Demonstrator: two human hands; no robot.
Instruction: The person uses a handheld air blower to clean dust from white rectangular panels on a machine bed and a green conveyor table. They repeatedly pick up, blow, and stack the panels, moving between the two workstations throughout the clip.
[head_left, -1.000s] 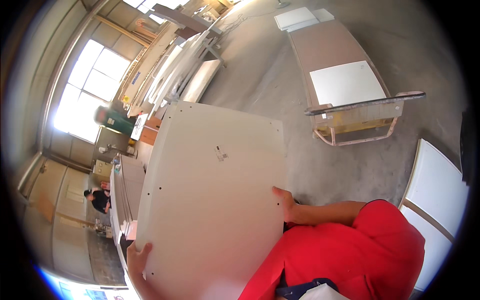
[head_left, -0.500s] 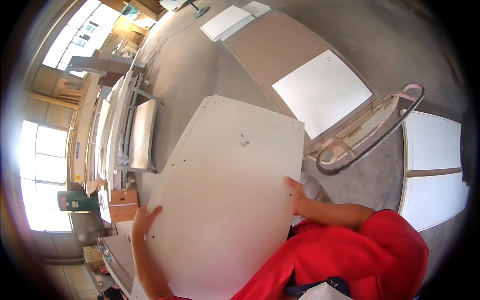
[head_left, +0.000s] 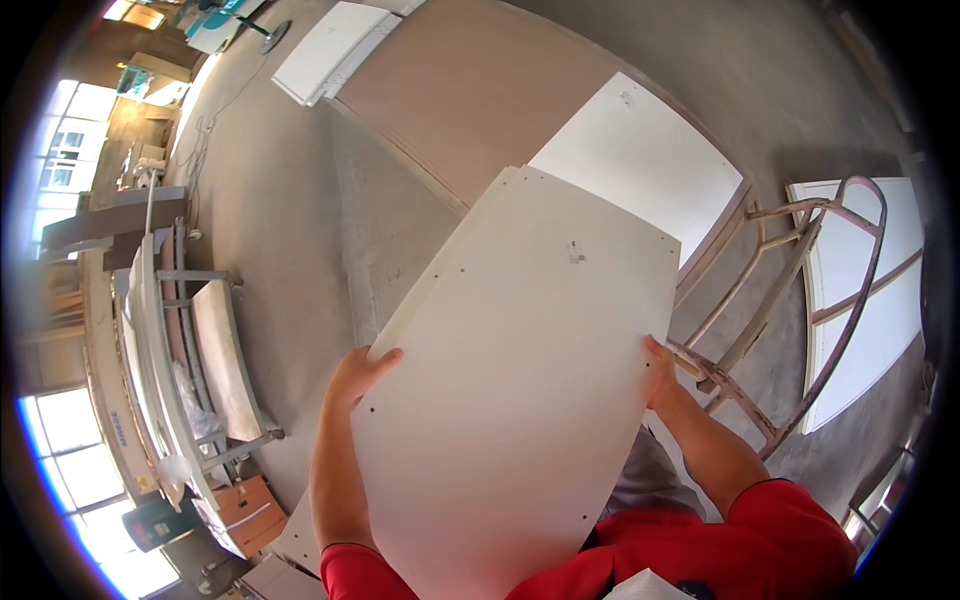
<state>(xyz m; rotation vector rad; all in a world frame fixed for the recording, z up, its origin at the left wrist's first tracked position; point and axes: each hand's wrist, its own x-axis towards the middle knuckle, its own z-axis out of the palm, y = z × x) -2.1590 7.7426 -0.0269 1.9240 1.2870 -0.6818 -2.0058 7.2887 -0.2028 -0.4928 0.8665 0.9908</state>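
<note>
Across the middle of the view, in front of my body, I hold a large white panel (head_left: 510, 360) with small dark holes along its edges and a little printed label. A second panel edge shows along its upper left side, so it may be more than one sheet. My left hand (head_left: 366, 375) is closed around the left edge, thumb on the face. Gripping the right edge is my right hand (head_left: 660, 372), its thumb also on top. The fingers beneath are hidden. Just past the panel's far edge lies another white panel (head_left: 640, 165) on a long brown board stack (head_left: 480, 90).
A metal-framed cart with a curved handle (head_left: 868, 260) stands close on my right, with white panels (head_left: 870, 340) behind it. To the left are a rack of leaning boards (head_left: 165, 340) and a cardboard box (head_left: 248, 510). More white panels (head_left: 330, 50) lie at the stack's far end.
My view has turned and come nearer the brown stack. The held panel has shifted right and forward, its far edge now overlapping the white panel on the stack in view. Both hands keep their grip.
</note>
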